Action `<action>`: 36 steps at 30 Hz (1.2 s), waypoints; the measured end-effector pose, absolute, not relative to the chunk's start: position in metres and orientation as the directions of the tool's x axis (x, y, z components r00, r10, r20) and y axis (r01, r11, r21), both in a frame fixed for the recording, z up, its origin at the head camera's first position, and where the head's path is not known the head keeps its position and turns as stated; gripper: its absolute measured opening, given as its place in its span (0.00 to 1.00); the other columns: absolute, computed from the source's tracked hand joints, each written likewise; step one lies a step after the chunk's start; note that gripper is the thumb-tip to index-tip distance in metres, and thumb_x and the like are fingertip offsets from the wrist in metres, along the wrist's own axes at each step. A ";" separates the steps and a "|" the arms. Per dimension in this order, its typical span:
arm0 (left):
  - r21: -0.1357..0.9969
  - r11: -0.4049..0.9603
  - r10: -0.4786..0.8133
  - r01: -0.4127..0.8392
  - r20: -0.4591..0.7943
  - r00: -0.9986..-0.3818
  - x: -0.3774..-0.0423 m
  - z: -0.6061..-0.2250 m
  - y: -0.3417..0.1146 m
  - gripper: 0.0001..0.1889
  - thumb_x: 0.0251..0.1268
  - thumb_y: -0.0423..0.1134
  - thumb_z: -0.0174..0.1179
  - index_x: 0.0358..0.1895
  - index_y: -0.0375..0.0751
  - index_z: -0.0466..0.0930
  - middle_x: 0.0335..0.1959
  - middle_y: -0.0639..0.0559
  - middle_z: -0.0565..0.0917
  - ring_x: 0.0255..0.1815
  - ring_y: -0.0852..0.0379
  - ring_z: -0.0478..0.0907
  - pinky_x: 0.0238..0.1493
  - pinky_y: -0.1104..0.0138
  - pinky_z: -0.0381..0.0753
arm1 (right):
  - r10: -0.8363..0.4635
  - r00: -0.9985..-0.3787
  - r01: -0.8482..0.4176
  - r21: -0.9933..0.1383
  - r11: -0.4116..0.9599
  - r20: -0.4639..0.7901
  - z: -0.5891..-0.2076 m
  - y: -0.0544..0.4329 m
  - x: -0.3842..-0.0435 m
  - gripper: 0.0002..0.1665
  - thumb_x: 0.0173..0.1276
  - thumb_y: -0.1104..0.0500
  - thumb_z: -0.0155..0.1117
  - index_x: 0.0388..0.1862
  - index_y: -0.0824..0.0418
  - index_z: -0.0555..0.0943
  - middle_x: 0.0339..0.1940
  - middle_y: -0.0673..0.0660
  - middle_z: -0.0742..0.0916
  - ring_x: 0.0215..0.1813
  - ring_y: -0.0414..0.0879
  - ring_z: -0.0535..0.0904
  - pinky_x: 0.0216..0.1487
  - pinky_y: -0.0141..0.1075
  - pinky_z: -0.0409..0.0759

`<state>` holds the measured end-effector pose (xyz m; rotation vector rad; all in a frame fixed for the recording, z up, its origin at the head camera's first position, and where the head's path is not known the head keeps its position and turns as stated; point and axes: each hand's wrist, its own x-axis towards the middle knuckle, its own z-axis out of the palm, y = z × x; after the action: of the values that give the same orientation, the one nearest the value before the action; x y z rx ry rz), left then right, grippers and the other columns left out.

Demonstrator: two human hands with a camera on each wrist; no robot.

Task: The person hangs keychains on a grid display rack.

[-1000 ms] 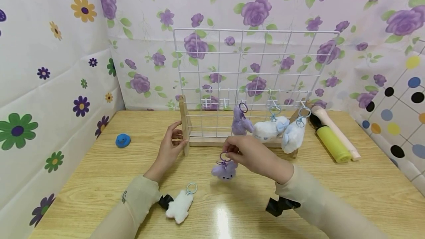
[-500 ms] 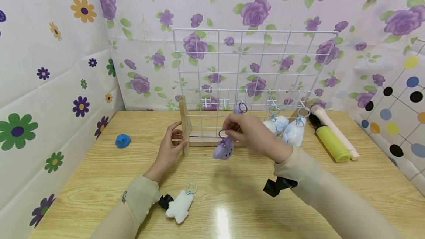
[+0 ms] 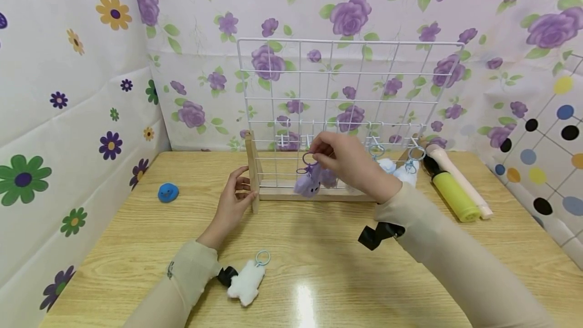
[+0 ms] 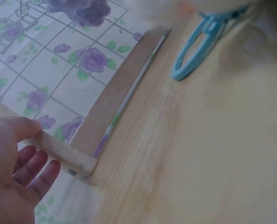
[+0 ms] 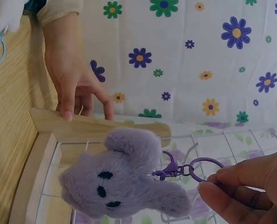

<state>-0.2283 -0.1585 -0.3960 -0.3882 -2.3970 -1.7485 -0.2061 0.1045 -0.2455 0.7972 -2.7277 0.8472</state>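
Lavender plush keychain hangs below and left of the right hand, which pinches its purple ring; the left hand holds a wooden upright.

Hands cut off in their wrist views, hanging purple plush partly hidden

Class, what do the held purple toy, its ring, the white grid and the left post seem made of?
Purple animal-shaped plush toy: soft-looking fabric, its pile visible.
Round purple key ring: smooth with slight sheen, perhaps plastic or painted metal.
White rectangular wire grid: probably coated metal; thin, evenly white rods.
Pale upright wooden left post: probably unpainted wood, from its matte tan surface.
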 end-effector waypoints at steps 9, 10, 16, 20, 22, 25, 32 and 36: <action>0.905 0.299 0.123 0.303 0.278 -0.953 -0.231 -0.397 -0.159 0.33 0.63 0.22 0.57 0.71 0.36 0.56 0.53 0.31 0.72 0.52 0.40 0.72 0.50 0.64 0.76 | -0.430 -0.835 -0.548 -0.444 0.709 0.344 -0.241 0.105 -0.220 0.04 0.68 0.68 0.58 0.40 0.64 0.80 0.36 0.59 0.87 0.37 0.47 0.83 0.42 0.38 0.83; 0.905 0.302 0.123 0.301 0.277 -0.953 -0.231 -0.397 -0.160 0.33 0.63 0.22 0.57 0.71 0.36 0.56 0.53 0.31 0.72 0.52 0.40 0.72 0.50 0.63 0.76 | -0.429 -0.836 -0.546 -0.441 0.712 0.342 -0.240 0.105 -0.221 0.04 0.68 0.68 0.58 0.40 0.64 0.80 0.36 0.60 0.87 0.38 0.48 0.83 0.42 0.38 0.83; 0.902 0.307 0.121 0.305 0.281 -0.952 -0.231 -0.398 -0.160 0.33 0.63 0.23 0.57 0.70 0.36 0.56 0.53 0.31 0.72 0.51 0.40 0.72 0.50 0.63 0.77 | -0.418 -0.861 -0.506 -0.403 0.763 0.291 -0.237 0.100 -0.226 0.05 0.70 0.67 0.57 0.42 0.63 0.79 0.40 0.59 0.86 0.41 0.48 0.82 0.44 0.39 0.81; 0.899 0.306 0.123 0.313 0.289 -0.950 -0.231 -0.398 -0.160 0.33 0.63 0.22 0.57 0.70 0.36 0.56 0.52 0.31 0.72 0.51 0.41 0.73 0.49 0.64 0.77 | -0.412 -0.872 -0.487 -0.372 0.790 0.264 -0.237 0.097 -0.228 0.06 0.70 0.66 0.56 0.43 0.62 0.79 0.41 0.58 0.86 0.41 0.48 0.80 0.43 0.39 0.80; 0.899 0.304 0.124 0.315 0.290 -0.949 -0.231 -0.398 -0.160 0.33 0.63 0.22 0.57 0.70 0.35 0.56 0.52 0.31 0.72 0.51 0.41 0.73 0.49 0.64 0.77 | -0.410 -0.875 -0.480 -0.362 0.799 0.257 -0.237 0.096 -0.230 0.06 0.71 0.66 0.56 0.43 0.62 0.79 0.40 0.58 0.86 0.39 0.48 0.79 0.43 0.39 0.79; 0.901 0.302 0.122 0.312 0.288 -0.950 -0.231 -0.399 -0.160 0.33 0.63 0.22 0.57 0.70 0.35 0.56 0.52 0.31 0.72 0.51 0.41 0.73 0.49 0.63 0.77 | -0.414 -0.875 -0.481 -0.355 0.802 0.251 -0.238 0.096 -0.232 0.06 0.71 0.66 0.56 0.43 0.62 0.79 0.40 0.58 0.86 0.38 0.47 0.78 0.42 0.39 0.78; 0.902 0.309 0.122 0.301 0.276 -0.953 -0.230 -0.398 -0.159 0.33 0.63 0.22 0.57 0.71 0.36 0.56 0.53 0.31 0.72 0.52 0.39 0.73 0.51 0.59 0.77 | -0.419 -0.876 -0.480 -0.348 0.805 0.238 -0.239 0.095 -0.237 0.06 0.69 0.67 0.57 0.41 0.62 0.80 0.39 0.58 0.86 0.41 0.49 0.80 0.45 0.40 0.80; 0.901 0.311 0.122 0.302 0.278 -0.953 -0.230 -0.398 -0.159 0.33 0.63 0.22 0.57 0.70 0.36 0.56 0.53 0.31 0.72 0.52 0.40 0.73 0.51 0.61 0.77 | -0.423 -0.879 -0.476 -0.341 0.811 0.220 -0.239 0.094 -0.239 0.05 0.69 0.66 0.58 0.42 0.62 0.80 0.39 0.58 0.86 0.42 0.50 0.82 0.46 0.41 0.80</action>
<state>-0.2302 -0.1589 -0.3978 -0.3937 -2.4110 -1.7124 -0.2392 0.0944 -0.2391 0.7132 -2.8607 0.5924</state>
